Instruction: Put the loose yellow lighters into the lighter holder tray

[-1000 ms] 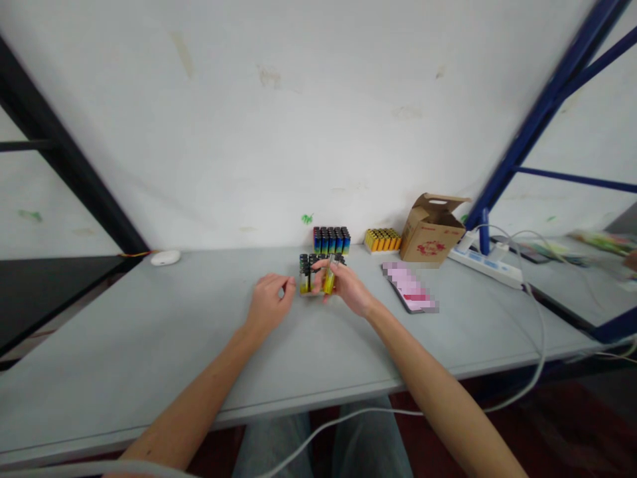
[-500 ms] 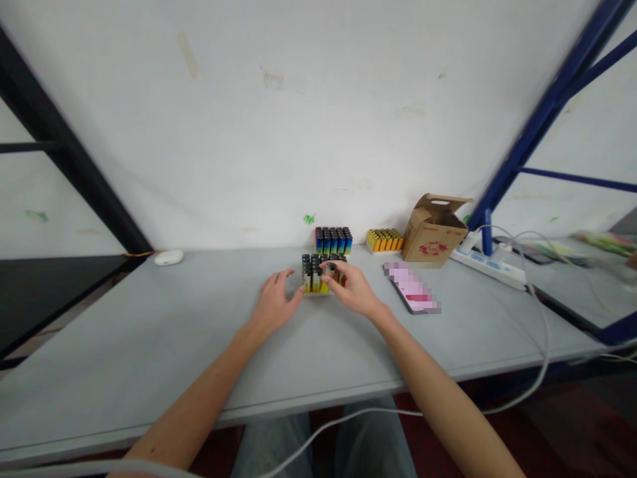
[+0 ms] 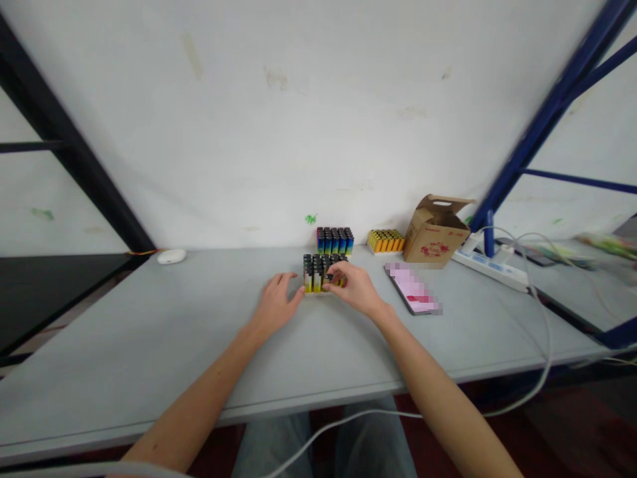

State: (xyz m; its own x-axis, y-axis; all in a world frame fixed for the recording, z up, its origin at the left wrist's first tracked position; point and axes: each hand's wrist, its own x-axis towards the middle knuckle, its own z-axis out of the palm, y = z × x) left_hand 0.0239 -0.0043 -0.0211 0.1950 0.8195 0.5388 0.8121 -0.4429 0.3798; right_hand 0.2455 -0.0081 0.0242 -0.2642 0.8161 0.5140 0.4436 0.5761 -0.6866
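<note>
A block of upright batteries with black tops and pale-to-yellow sides stands in front of me, on what looks like a thin pale tray. My right hand is at its front right, thumb and fingertips pinched on one battery whose dark end shows between them. Those fingers hide the right part of the block. On the left side, my left hand rests on the table, fingers apart and holding nothing. Its thumb tip is close to the block's front left corner; whether they touch I cannot tell.
Behind stand a block of blue-green batteries and a tray of yellow-orange ones. To the right are an open cardboard box, a phone and a white power strip. A white case lies far left.
The battery in my right hand has gone lower, and the fingers have drawn in at the block's front. My left hand has hardly moved. The whole view has shifted slightly.
</note>
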